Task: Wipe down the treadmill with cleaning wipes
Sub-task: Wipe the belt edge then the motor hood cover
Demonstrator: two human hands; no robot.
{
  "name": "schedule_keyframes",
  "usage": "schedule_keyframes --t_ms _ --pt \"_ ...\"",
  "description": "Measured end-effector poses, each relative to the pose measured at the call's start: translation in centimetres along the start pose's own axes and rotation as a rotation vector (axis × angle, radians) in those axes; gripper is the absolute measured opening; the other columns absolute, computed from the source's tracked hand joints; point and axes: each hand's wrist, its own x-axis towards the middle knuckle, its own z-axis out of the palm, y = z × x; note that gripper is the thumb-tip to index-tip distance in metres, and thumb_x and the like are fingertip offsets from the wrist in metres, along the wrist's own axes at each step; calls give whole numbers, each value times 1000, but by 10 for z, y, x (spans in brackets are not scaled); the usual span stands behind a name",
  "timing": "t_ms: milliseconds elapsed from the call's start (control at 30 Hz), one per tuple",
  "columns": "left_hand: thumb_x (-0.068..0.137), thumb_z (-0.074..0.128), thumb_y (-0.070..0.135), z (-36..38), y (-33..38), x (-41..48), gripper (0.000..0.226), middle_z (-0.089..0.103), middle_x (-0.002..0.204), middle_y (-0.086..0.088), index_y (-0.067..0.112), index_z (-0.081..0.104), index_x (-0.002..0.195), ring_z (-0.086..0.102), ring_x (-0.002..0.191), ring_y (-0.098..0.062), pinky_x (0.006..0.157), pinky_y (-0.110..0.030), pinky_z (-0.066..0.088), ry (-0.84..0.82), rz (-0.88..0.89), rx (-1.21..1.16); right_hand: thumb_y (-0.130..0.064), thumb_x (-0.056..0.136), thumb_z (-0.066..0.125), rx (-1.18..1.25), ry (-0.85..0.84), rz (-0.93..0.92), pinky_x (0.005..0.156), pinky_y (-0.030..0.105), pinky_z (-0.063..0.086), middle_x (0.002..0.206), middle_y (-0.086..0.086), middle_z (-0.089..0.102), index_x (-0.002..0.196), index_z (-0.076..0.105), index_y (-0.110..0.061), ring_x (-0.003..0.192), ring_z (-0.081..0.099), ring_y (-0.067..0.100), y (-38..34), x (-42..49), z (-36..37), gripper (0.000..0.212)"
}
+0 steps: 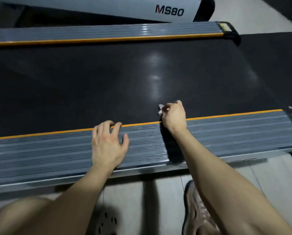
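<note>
The wipe (160, 109) is a small crumpled wad pinched in my right hand (173, 116), fingers curled tight around it so only a pale corner pokes out on the left. I hold it bunched like that, I think, to get firm pressure on one spot instead of a loose sheet that drags. It sits on the dark belt (108, 78) just past the orange strip (57, 132), right at the seam where belt meets near rail (48, 153), a place where grime would likely collect. My wrist crosses the rail to reach it. My left hand (108, 143) lies spread on the ribbed grey rail, holding nothing, fingertips up at the orange edge; it looks placed there to prop me up as I lean over. Most of the belt stretches away from the wipe toward the far rail (108, 32), and I can't tell from its sheen which parts are already clean, so I'd judge plenty is left to cover. Below the rail is pale tiled floor (124, 192) with my shoe (197, 214) on it, and beyond the treadmill stands a white machine (169, 10) marked MS80.
</note>
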Motion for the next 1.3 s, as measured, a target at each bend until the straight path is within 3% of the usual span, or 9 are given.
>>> schedule_keyframes --t_ms 167,300,367,533,733,900,1033,1167,1300 --pt "101 59 42 -2 -2 -2 43 56 126 -5 18 64 137 52 123 -26 117 -51 38 16 3 -16 -19 99 72 -69 -271 -427 78 18 41 105 -2 56 99 85 -24 85 59 11 8 25 -1 14" --pt "101 54 42 1 -4 -2 45 57 125 -5 17 65 136 53 121 -28 115 -52 37 20 11 -9 -40 101 62 -218 143 -24 77 25 43 108 11 60 103 84 -23 91 64 28 77 96 -49 28" --pt "100 54 41 3 -6 -1 45 59 124 -7 16 66 135 54 120 -30 115 -53 37 22 11 -13 -36 101 67 -140 190 37 82 27 47 109 8 60 103 84 -24 96 68 29 73 90 -45 22" --pt "99 53 42 0 -5 -1 47 60 125 -6 15 66 135 55 120 -30 117 -53 35 7 6 -17 -21 92 79 -1 -475 -668 85 19 47 100 -6 62 102 86 -31 89 64 9 0 27 -4 16" --pt "98 54 40 2 -5 -1 45 60 124 -6 15 65 134 56 120 -30 119 -52 33 21 18 -35 -31 95 70 -226 71 -71 82 37 50 105 13 58 105 78 -16 96 65 40 62 117 -63 20" --pt "98 53 40 0 -5 -2 46 61 124 -5 15 65 134 56 119 -29 119 -52 33 -3 17 -38 -8 93 69 12 -231 -524 89 25 53 104 -7 59 125 71 -15 87 65 12 0 44 -6 33" --pt "98 54 40 1 -5 -1 46 61 125 -4 15 65 134 56 120 -28 120 -52 33 -9 19 -43 -21 102 69 35 -226 -515 83 22 50 110 -7 47 119 75 -20 89 57 0 5 38 12 19" --pt "98 54 40 1 -5 -1 46 61 125 -3 15 66 134 56 120 -26 120 -50 33 -11 16 -46 -20 100 64 -82 -225 -692 84 30 49 106 -4 51 100 76 -24 90 59 15 17 73 -6 13" --pt "98 55 40 1 -5 -2 46 61 125 -2 16 65 135 56 120 -25 122 -49 32 -8 19 -46 -11 97 56 -209 155 -119 90 35 50 122 17 59 112 72 -13 110 61 37 56 162 -39 22"
